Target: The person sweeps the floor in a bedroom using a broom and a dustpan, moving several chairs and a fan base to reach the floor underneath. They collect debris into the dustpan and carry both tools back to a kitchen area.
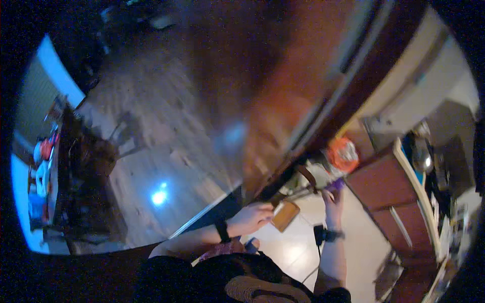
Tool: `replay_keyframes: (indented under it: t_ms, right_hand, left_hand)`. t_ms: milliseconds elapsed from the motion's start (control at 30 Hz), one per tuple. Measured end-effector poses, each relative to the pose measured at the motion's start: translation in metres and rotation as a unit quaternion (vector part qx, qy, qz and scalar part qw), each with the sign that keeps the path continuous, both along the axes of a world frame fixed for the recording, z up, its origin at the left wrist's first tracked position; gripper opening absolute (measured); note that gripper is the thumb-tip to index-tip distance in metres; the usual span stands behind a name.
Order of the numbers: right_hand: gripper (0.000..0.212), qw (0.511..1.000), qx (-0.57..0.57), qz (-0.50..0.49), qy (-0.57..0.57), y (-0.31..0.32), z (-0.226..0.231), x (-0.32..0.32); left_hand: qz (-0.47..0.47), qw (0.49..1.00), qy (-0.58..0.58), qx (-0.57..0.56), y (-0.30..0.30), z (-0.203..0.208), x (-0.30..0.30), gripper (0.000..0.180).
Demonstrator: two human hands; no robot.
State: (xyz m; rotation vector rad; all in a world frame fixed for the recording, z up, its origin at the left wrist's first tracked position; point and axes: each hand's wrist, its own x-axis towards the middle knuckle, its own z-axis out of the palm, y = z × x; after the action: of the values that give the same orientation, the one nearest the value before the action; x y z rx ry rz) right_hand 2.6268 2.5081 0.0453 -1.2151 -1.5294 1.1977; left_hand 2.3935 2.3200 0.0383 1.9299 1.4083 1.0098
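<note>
My left hand (251, 218), with a dark band at its wrist, has its fingers curled at the pale left edge of a tan flat-sided thing (286, 217). Blur leaves that thing's kind unclear. To the right, my right hand (332, 202) is closed, thumb and fingers together at a small purple thing (336, 185), which looks soft. A watch-like band and a dark box with a cord are at that wrist. Just beyond the hands lie a dark curved strap or handle (306, 177) and a crinkled orange and silver package (343, 154).
A dark wood ledge (323, 134) runs diagonally beyond my hands, with a wooden floor (166, 146) past it. Dark red cabinet doors (386, 187) with a pale counter edge stand on the right. Pale tiles (298, 252) are below. Cluttered shelves (45, 171) are far left.
</note>
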Motion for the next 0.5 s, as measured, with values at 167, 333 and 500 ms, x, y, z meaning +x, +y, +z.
replay_keyframes:
  t_ms: [167,333,500]
  right_hand:
    - [0.063,0.997,0.007,-0.037,0.065,-0.036,-0.049,0.004]
    - [0.035,0.98,-0.166,-0.078,-0.073,-0.065,-0.208,0.013]
    - [0.033,0.87,-0.23,0.161,-0.406,-0.08,-0.262,-0.184]
  left_hand:
    - [0.131,0.984,-0.021,-0.115,-0.077,-0.016,-0.099,0.018]
    - [0.23,0.95,-0.194,-0.084,-0.116,-0.038,-0.213,0.017]
    - [0.282,0.957,-0.026,-0.06,-0.148,-0.024,-0.34,0.027]
